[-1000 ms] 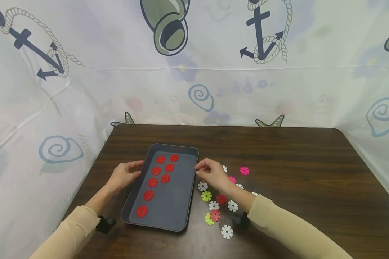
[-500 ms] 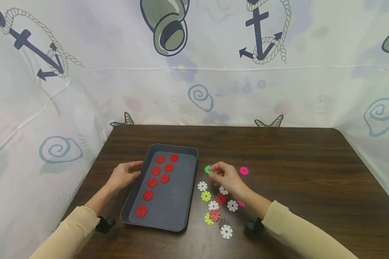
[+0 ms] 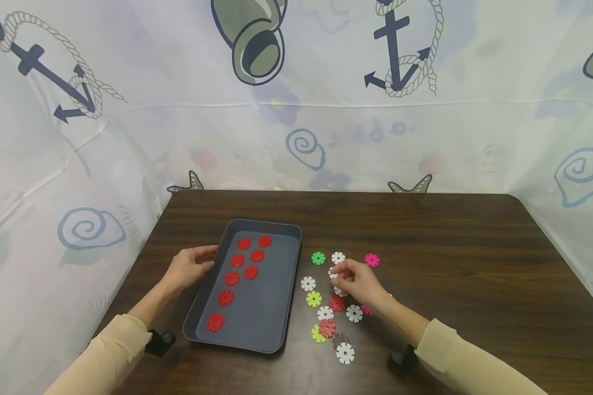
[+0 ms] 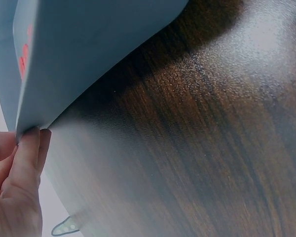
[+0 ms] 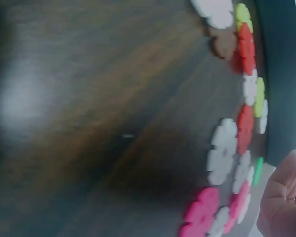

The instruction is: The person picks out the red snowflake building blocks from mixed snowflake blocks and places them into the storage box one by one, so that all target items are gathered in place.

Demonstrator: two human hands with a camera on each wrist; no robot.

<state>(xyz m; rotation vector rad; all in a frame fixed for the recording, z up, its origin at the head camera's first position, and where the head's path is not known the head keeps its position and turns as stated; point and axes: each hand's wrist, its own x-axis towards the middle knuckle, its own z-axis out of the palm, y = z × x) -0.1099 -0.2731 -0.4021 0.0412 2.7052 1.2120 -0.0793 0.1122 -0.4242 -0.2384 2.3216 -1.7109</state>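
Note:
In the head view a grey tray (image 3: 262, 323) lies on the table with several red notched discs (image 3: 225, 298) inside it. My left hand (image 3: 190, 269) pinches the tray's left rim, with thumb and fingers on either side of the wall in the left wrist view. My right hand (image 3: 361, 282) is over the loose discs to the right of the tray, its fingers bent and no disc visible between them. Close to its fingertips are a white disc (image 3: 338, 257) and a green disc (image 3: 318, 258). The right hand covers part of some discs.
Around the right hand lie more discs: a pink disc (image 3: 371, 260), a red disc (image 3: 336, 303), a lime disc (image 3: 313, 299), several white ones and a see-through brownish disc (image 3: 340, 340). The brown wooden table (image 3: 464, 263) meets a patterned curtain (image 3: 346, 142) at the back.
My right hand has moved right from the tray's right rim to above the loose discs, uncovering the green and white ones. The left hand and tray have stayed put.

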